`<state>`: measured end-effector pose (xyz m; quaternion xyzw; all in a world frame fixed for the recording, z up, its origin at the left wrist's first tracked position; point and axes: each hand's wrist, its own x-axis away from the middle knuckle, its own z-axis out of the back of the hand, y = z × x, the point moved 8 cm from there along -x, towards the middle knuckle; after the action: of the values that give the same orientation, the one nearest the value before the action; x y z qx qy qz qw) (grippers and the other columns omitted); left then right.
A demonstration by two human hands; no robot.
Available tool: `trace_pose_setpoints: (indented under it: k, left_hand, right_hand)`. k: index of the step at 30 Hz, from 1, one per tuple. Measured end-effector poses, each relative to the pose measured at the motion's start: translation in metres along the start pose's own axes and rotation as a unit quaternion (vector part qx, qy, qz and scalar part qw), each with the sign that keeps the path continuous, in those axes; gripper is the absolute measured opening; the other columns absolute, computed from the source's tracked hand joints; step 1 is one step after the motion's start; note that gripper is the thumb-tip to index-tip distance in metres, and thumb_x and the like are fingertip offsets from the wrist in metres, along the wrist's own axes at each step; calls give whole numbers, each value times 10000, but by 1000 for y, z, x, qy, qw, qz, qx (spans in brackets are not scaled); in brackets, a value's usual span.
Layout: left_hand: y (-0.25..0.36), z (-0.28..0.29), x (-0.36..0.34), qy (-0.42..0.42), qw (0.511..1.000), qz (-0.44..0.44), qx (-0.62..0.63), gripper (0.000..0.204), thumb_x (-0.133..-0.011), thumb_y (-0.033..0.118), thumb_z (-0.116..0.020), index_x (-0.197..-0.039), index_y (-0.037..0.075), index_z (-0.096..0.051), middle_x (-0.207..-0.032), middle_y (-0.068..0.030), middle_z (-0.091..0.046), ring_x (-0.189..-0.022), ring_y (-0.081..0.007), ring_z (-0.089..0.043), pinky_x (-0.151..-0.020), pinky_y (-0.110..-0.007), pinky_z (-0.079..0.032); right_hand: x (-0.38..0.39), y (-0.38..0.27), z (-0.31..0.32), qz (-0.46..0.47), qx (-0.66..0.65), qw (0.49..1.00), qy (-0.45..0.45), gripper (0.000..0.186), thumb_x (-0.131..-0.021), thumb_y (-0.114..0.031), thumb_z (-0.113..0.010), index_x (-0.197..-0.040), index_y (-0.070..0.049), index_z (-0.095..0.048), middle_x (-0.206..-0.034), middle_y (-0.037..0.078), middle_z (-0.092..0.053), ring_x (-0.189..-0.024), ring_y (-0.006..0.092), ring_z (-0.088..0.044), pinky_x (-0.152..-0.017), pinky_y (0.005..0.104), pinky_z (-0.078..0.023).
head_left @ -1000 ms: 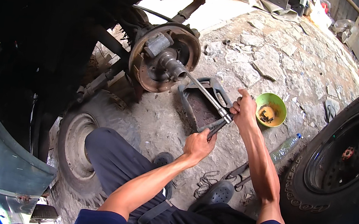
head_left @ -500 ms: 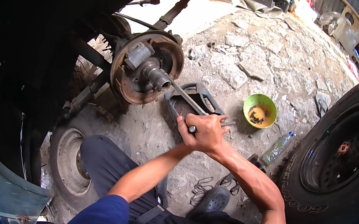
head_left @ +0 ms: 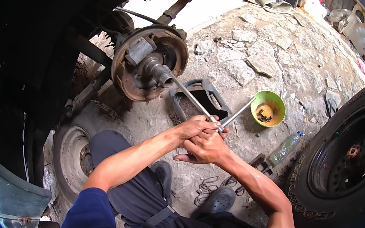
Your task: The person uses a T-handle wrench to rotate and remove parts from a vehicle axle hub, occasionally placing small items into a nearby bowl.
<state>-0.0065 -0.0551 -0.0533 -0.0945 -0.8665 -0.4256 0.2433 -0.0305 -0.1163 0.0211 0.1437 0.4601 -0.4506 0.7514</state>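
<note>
A long metal T-handle wrench [head_left: 194,100] runs from beside the spindle [head_left: 161,74] of a rusty wheel hub to my hands. Its crossbar slants up and right, the tip near the green bowl's rim. My left hand [head_left: 195,125] is closed around the wrench where shaft and crossbar meet. Just below, my right hand [head_left: 206,147] grips the same joint, its thumb sticking out to the left. Whether the shaft's far end sits on a fastener is hidden by the spindle. Behind the spindle is a round rusty backing plate [head_left: 179,50] with a grey block on it.
Under the wrench lies a dark cut-open plastic container [head_left: 178,106]. A green bowl [head_left: 270,97] holds small dark parts. Nearby lies a plastic bottle [head_left: 285,149]. Large tyres stand at right [head_left: 303,188] and lower left [head_left: 64,154]. Stone paving [head_left: 242,71] stretches beyond.
The crossbar has swung from nearly level to slanting up and right. My left hand, mostly hidden behind the right before, now shows at the joint. My right thumb has come off the bar.
</note>
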Motion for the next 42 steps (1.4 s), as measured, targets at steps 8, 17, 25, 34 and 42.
trace_pose_setpoints:
  k: [8, 17, 25, 34, 42]
  left_hand:
    - [19, -19, 5, -78, 996, -48, 22, 221, -936, 97, -504, -1142, 67, -430, -1161, -156, -585, -1023, -213, -614, -839, -326, -532]
    - [13, -14, -15, -42, 986, -161, 20, 255, -955, 141, -516, -1178, 58, -424, -1153, -109, -561, -998, -162, -605, -884, -314, -535]
    - [4, -12, -8, -72, 991, -114, 7, 266, -961, 83, -474, -1188, 58, -337, -1209, -213, -528, -1052, -255, -605, -894, -337, -557]
    - [14, -18, -7, -91, 991, -97, -10, 251, -983, 142, -438, -1208, 108, -333, -1277, -201, -511, -1069, -248, -611, -678, -258, -605]
    - [-1, 0, -12, 26, 991, -66, -110, 429, -978, 244, -490, -1321, 78, -293, -979, -67, -576, -604, -66, -543, -395, -152, -408]
  right_hand:
    - [4, -8, 22, 108, 16, 994, -1, 249, -766, -302, -664, -892, -89, -636, -933, 83, -555, -900, 241, -564, -834, 426, -457]
    - [50, 105, 99, -425, 30, 799, 425, 540, -890, -310, -561, -1239, 48, -358, -1198, 212, -395, -1177, 292, -392, -1009, 431, -303]
    - [131, 238, 65, -622, -451, 461, 444, 369, -997, -303, -400, -1173, 22, -403, -777, 83, -487, -600, 184, -492, -534, 312, -463]
    - [100, 199, 47, -627, -433, 459, 457, 282, -1007, -275, -377, -1125, -29, -446, -695, 20, -409, -525, 113, -375, -444, 252, -352]
    - [104, 182, 34, -696, -382, 457, 401, 349, -997, -395, -358, -956, -57, -435, -650, 50, -467, -522, 172, -478, -454, 308, -410]
